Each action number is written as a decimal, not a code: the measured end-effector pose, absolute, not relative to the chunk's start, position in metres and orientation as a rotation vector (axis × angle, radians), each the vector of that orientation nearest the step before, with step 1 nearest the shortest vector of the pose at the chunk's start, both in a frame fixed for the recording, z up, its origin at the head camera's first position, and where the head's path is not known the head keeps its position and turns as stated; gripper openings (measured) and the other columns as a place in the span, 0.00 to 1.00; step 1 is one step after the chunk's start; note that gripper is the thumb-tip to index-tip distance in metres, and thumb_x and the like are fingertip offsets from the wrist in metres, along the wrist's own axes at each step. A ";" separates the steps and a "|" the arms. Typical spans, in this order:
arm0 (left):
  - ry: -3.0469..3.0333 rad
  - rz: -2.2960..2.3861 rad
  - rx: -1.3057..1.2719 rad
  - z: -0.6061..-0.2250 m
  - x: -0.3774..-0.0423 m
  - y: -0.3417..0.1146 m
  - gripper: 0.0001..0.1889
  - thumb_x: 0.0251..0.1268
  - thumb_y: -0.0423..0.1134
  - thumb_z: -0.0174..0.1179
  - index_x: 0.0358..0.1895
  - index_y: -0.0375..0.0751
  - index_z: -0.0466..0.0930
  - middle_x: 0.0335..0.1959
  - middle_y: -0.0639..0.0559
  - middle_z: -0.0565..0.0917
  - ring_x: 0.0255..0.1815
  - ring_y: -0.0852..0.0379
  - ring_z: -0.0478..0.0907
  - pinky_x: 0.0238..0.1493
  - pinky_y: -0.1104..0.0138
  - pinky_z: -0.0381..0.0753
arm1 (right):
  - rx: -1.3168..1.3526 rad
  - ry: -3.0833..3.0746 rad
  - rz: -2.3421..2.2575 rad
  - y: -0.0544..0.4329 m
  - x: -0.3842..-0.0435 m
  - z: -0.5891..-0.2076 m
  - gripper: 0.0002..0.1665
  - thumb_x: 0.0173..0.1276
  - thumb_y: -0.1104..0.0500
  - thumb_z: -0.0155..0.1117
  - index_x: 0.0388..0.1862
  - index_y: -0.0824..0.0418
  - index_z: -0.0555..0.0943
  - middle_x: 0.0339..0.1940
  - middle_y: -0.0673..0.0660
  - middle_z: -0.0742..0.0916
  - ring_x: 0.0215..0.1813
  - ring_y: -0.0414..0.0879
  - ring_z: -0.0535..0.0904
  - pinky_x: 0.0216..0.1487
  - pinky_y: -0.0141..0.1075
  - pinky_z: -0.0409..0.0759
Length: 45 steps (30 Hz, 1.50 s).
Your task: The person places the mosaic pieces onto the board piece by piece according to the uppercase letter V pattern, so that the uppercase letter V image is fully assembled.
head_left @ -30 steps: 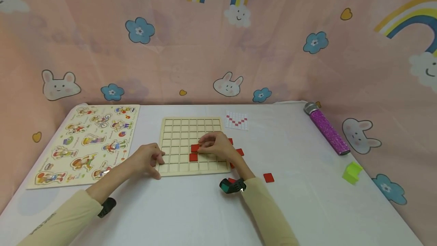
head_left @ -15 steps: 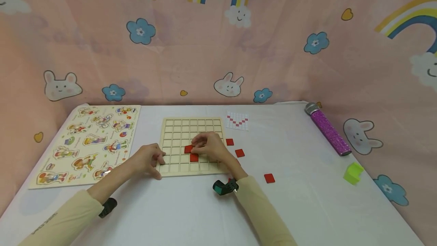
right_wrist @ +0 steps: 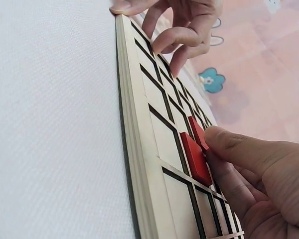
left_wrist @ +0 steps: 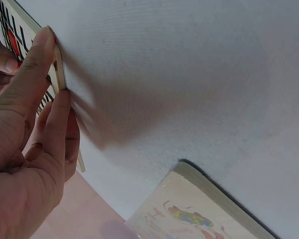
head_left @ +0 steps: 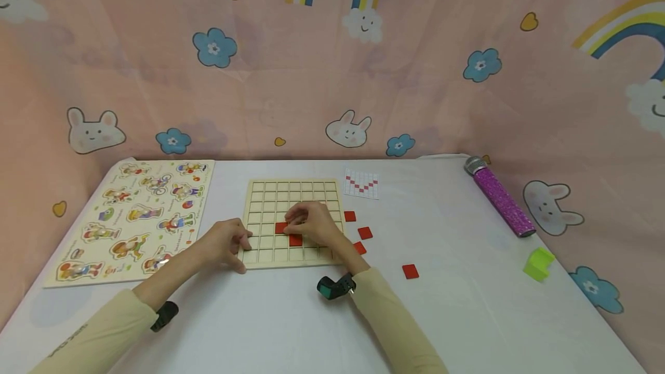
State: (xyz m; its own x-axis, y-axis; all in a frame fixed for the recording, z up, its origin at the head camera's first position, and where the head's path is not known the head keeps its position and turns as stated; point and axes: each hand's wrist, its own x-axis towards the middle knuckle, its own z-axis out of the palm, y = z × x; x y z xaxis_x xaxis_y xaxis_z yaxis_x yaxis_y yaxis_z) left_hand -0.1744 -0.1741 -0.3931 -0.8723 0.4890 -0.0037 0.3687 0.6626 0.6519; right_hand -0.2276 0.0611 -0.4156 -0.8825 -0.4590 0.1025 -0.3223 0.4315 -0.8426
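Shifted red square tile [head_left: 281, 228] leftward over wooden grid board [head_left: 296, 264] | Pinching with right fingers [right_wrist: 228, 179] | Gripping board edge with left fingers [left_wrist: 59, 119]

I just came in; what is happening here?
The right hand of a person pinches a red tile on a wooden grid board; whether it is seated is unclear. The left hand holds the board's left edge. A second red tile sits diagonally next to the first, and four loose tiles show on the table right of the board. A small card with a V pattern lies behind them.
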 end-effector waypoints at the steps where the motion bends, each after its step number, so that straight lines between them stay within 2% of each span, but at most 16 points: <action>1: 2.698 0.998 0.702 -0.393 -0.174 -0.174 0.16 0.27 0.27 0.79 0.24 0.37 0.81 0.36 0.46 0.78 0.45 0.42 0.78 0.37 0.68 0.70 | -0.689 2.529 -1.450 0.062 -0.227 -0.416 0.14 0.53 0.66 0.75 0.38 0.67 0.83 0.34 0.57 0.87 0.35 0.41 0.83 0.39 0.28 0.77; 3: 2.696 0.996 0.705 -0.393 -0.174 -0.174 0.16 0.27 0.28 0.79 0.25 0.37 0.82 0.36 0.46 0.78 0.44 0.43 0.78 0.37 0.68 0.71 | -0.664 2.508 -1.483 0.065 -0.227 -0.416 0.13 0.53 0.66 0.74 0.38 0.67 0.83 0.34 0.57 0.87 0.35 0.41 0.83 0.39 0.28 0.77; 5: 2.693 0.995 0.707 -0.393 -0.174 -0.173 0.16 0.27 0.28 0.79 0.25 0.37 0.82 0.36 0.46 0.78 0.44 0.43 0.78 0.38 0.68 0.71 | -0.644 2.467 -1.528 0.071 -0.221 -0.407 0.14 0.54 0.68 0.73 0.40 0.70 0.82 0.37 0.62 0.87 0.38 0.47 0.84 0.42 0.31 0.78; 10: 2.694 0.991 0.709 -0.394 -0.175 -0.173 0.16 0.28 0.28 0.79 0.25 0.37 0.81 0.37 0.46 0.78 0.44 0.43 0.78 0.39 0.67 0.72 | -0.594 2.439 -1.612 0.102 -0.219 -0.404 0.15 0.56 0.68 0.71 0.43 0.70 0.81 0.41 0.64 0.86 0.41 0.50 0.84 0.44 0.33 0.79; 12: 2.696 0.991 0.708 -0.393 -0.174 -0.173 0.16 0.28 0.28 0.79 0.25 0.37 0.81 0.37 0.46 0.78 0.45 0.43 0.78 0.39 0.67 0.72 | -0.545 2.458 -1.623 0.119 -0.222 -0.411 0.15 0.57 0.66 0.72 0.43 0.68 0.82 0.40 0.61 0.86 0.40 0.46 0.83 0.44 0.32 0.79; 22: 2.692 0.985 0.674 -0.392 -0.173 -0.175 0.17 0.27 0.29 0.80 0.24 0.38 0.81 0.37 0.47 0.78 0.45 0.43 0.77 0.40 0.66 0.72 | -0.321 2.494 -1.504 0.204 -0.217 -0.410 0.18 0.60 0.63 0.70 0.49 0.63 0.80 0.45 0.57 0.85 0.46 0.48 0.81 0.45 0.32 0.79; 26: 2.695 0.986 0.668 -0.392 -0.172 -0.175 0.17 0.26 0.29 0.80 0.24 0.39 0.81 0.37 0.47 0.78 0.46 0.43 0.77 0.39 0.67 0.71 | -0.354 2.503 -1.383 0.224 -0.218 -0.411 0.20 0.59 0.65 0.70 0.51 0.65 0.80 0.47 0.59 0.85 0.47 0.50 0.81 0.48 0.33 0.79; 31: 2.691 1.012 0.706 -0.393 -0.174 -0.175 0.17 0.28 0.29 0.79 0.24 0.38 0.81 0.37 0.46 0.78 0.47 0.41 0.77 0.37 0.68 0.70 | -0.435 2.538 -1.265 0.231 -0.221 -0.412 0.20 0.57 0.65 0.71 0.49 0.67 0.81 0.44 0.60 0.85 0.44 0.50 0.81 0.48 0.35 0.79; 37: 2.679 1.032 0.704 -0.396 -0.174 -0.176 0.16 0.28 0.29 0.79 0.25 0.38 0.81 0.38 0.46 0.79 0.49 0.41 0.77 0.41 0.68 0.73 | -0.449 2.623 -1.179 0.227 -0.221 -0.411 0.17 0.55 0.63 0.74 0.44 0.65 0.83 0.38 0.56 0.86 0.37 0.46 0.81 0.44 0.34 0.79; 45: 2.687 1.027 0.707 -0.396 -0.173 -0.177 0.16 0.28 0.29 0.79 0.25 0.38 0.81 0.37 0.46 0.78 0.49 0.41 0.77 0.46 0.65 0.73 | -0.342 2.685 -1.266 0.218 -0.216 -0.400 0.17 0.58 0.64 0.71 0.47 0.66 0.83 0.41 0.58 0.87 0.41 0.49 0.84 0.47 0.36 0.80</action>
